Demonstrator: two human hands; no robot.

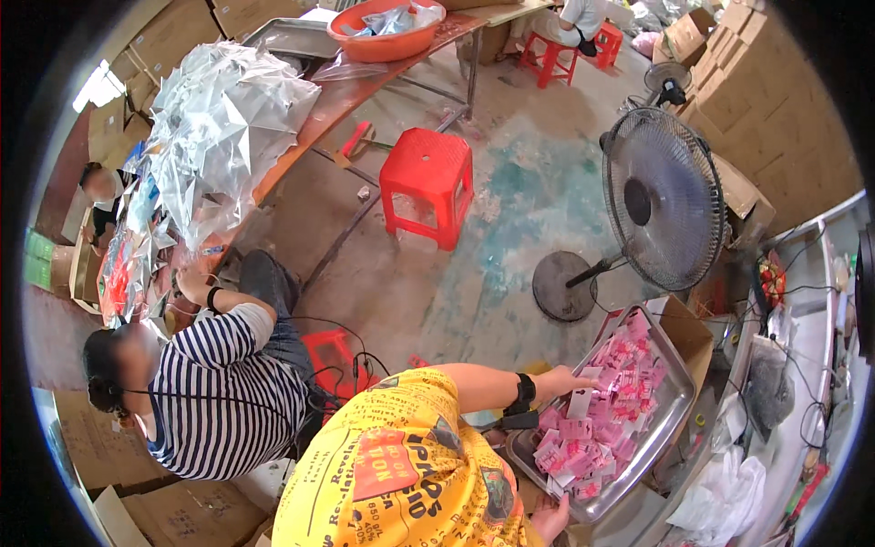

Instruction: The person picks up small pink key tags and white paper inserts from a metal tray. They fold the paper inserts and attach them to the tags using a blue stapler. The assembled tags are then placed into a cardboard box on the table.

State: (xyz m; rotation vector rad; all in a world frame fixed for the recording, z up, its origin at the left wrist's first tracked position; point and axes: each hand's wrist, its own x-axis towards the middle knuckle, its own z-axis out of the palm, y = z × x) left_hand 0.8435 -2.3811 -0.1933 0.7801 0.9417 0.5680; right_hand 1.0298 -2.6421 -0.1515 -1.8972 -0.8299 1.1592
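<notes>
With the middle of the view as the clock's centre, a shallow metal tray (673,417) sits at four o'clock, heaped with small pink packets (606,397), and a cardboard box (691,345) shows past its upper edge. The left hand (556,383), a black band (524,392) at its wrist, reaches over the near side of the tray to the packets; the right hand (551,520), at five, is at the tray's lower corner. Fingers are small and partly hidden here, so I cannot tell whether either hand is pinching anything or simply resting. A long reddish-brown worktop (339,114) runs from nine o'clock up to twelve, carrying a crumpled mound of clear plastic (223,128) at ten and an orange basin (387,46) between eleven and twelve. Someone in a striped shirt (228,387) sits at eight beside it. A red stool (427,164) stands at twelve on the scuffed concrete floor (497,301), which has a blue-green stain to the stool's right. A black standing fan (638,201) is between two and three, with stacked cartons (775,123) behind it at two. A white plastic bag (725,500) lies farther out at four.
</notes>
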